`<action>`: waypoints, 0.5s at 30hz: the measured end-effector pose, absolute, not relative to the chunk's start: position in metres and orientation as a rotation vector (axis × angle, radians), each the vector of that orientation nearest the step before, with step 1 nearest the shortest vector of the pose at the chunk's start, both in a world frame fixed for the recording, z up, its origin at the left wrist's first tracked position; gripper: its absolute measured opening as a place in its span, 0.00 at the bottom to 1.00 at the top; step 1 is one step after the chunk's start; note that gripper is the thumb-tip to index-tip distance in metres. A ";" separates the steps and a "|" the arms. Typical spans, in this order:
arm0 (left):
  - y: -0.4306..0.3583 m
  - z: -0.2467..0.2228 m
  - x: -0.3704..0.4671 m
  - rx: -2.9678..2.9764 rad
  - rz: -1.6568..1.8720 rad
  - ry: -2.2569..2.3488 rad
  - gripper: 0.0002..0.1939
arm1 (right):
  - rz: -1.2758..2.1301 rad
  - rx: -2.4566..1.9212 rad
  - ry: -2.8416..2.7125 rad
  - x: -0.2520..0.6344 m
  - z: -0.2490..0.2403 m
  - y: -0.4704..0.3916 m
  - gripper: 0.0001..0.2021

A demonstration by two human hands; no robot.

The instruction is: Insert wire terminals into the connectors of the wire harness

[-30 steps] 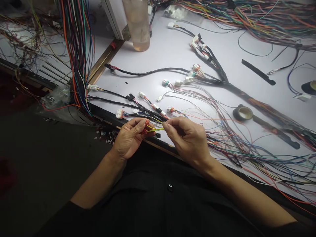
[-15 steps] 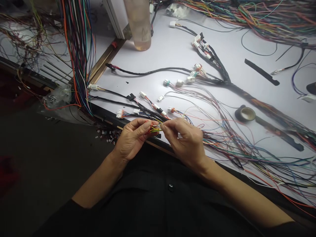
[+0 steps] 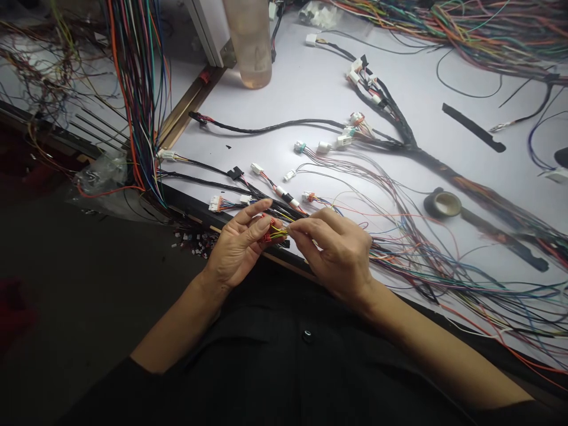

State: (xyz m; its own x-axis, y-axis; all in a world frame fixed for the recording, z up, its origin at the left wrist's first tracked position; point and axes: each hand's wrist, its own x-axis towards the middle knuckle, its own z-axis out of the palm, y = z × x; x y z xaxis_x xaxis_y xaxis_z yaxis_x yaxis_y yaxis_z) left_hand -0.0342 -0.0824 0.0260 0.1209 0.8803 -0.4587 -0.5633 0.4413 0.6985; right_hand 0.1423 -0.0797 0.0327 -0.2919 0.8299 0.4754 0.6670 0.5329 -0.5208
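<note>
Between thumb and fingers, my left hand [image 3: 237, 245] holds a small red connector [image 3: 267, 235] at the front edge of the table; its index finger is lifted off. Yellow and green wires [image 3: 278, 232] run from the connector toward my right hand [image 3: 335, 251]. The right thumb and index finger pinch a wire close to the connector; the pinched end is too small to make out. Just beyond the hands lie a white connector with an orange edge [image 3: 216, 203] and a white-and-orange connector [image 3: 307, 197], both with wires attached.
A black-taped wire harness [image 3: 437, 167] branches across the table [image 3: 284, 65]. Black tape [image 3: 446, 204] lies at right, a plastic cup [image 3: 254, 53] stands at the back. Hanging wires [image 3: 137, 77] form a thick bundle on the left; loose wires [image 3: 479, 284] spread at right.
My left index finger has lifted, showing more of the red connector. My right hand has shifted very slightly right, still pinching beside the connector.
</note>
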 end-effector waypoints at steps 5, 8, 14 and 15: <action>-0.082 0.023 -0.033 0.386 1.133 0.998 0.13 | 0.118 -1.272 -2.062 0.143 0.040 -0.076 0.07; -0.082 0.020 -0.033 0.412 1.155 1.033 0.15 | 0.150 -1.285 -2.057 0.141 0.041 -0.077 0.07; -0.085 0.010 -0.034 0.647 1.317 1.073 0.16 | 0.240 -1.266 -2.001 0.137 0.044 -0.083 0.06; -0.086 0.009 -0.034 0.700 1.348 1.083 0.15 | 0.253 -1.264 -1.991 0.136 0.045 -0.083 0.06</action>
